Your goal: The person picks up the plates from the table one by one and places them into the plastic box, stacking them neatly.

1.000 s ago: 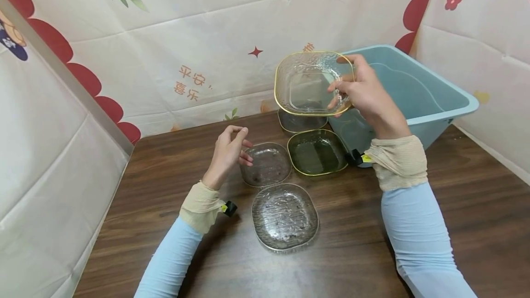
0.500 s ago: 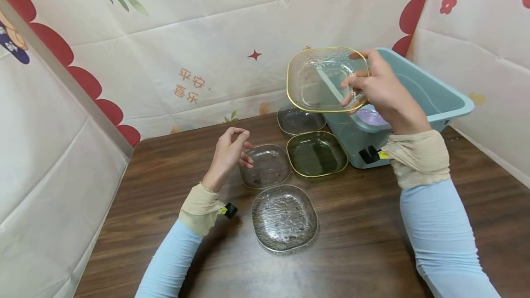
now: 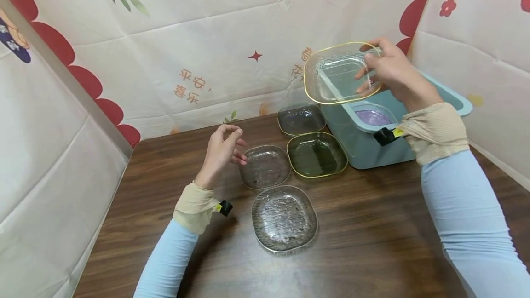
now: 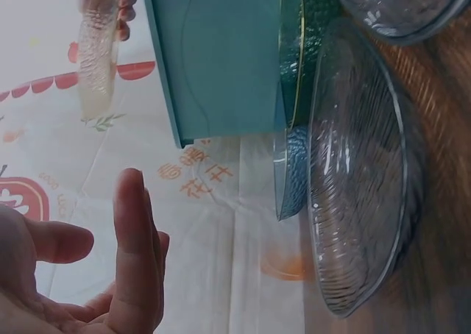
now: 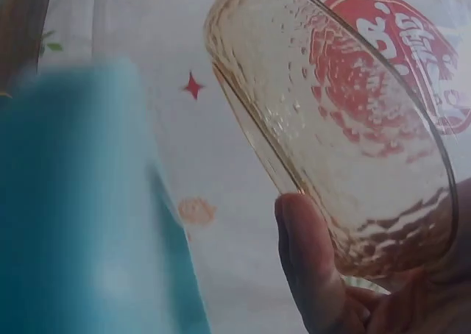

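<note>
My right hand (image 3: 393,70) grips the right side of a clear bowl (image 3: 331,75) with a gold rim, holding it in the air over the near left part of a blue plastic tub (image 3: 372,148). In the right wrist view the bowl (image 5: 331,128) looks amber and rippled, its side pinched by the thumb. My left hand (image 3: 221,151) hovers with loosely bent fingers, holding nothing, just left of a greyish clear dish (image 3: 266,167). Beside that dish sit a dark green gold-rimmed dish (image 3: 317,154), a grey gold-rimmed dish (image 3: 301,119) and a ribbed clear dish (image 3: 285,219).
A purple-tinted dish (image 3: 372,116) lies inside the tub near its front left corner. The tub stands at the back right of the wooden table (image 3: 364,243). Printed cloth (image 3: 157,49) hangs behind and at both sides.
My right hand has carried the gold-rimmed bowl to the right and slightly up, over the tub, baring the purple dish and the grey dish. The left hand has shifted slightly left.
</note>
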Demonstrator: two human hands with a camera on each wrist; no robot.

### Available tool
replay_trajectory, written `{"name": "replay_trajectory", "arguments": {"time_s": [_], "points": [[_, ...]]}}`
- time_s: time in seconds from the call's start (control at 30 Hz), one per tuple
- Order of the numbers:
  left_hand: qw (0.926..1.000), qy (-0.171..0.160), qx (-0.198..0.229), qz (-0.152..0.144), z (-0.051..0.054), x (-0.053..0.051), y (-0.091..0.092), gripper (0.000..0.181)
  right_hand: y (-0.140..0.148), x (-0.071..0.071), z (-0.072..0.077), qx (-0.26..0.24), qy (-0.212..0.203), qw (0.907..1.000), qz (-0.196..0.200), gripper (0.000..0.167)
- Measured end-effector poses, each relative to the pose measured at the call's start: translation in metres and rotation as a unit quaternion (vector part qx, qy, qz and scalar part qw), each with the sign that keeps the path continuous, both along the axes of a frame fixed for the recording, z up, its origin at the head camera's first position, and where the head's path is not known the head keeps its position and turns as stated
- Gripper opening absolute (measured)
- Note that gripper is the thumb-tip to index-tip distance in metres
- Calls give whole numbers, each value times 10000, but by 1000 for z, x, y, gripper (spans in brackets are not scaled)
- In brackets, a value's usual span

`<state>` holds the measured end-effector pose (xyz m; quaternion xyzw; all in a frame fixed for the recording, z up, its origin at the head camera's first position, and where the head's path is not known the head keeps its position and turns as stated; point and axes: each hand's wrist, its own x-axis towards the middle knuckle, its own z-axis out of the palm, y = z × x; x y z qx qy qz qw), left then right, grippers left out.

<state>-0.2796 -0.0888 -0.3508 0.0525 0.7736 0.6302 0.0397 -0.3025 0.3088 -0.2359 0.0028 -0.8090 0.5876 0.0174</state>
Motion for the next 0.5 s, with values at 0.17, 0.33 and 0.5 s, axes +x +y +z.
{"name": "replay_trajectory", "arguments": {"time_s": [0.17,0.33,0.5], "points": [[9999,-42,88,79,3,-1,-2,36,9,2,5,372,-121,9992,-41,32],[10000,-18,60,47,1,-1,-2,36,19,4,12,563,-149,9983,0,26],[10000,25,57,54,1,-1,-2,36,36,-3,23,1236,-283,9919,20,33]]}}
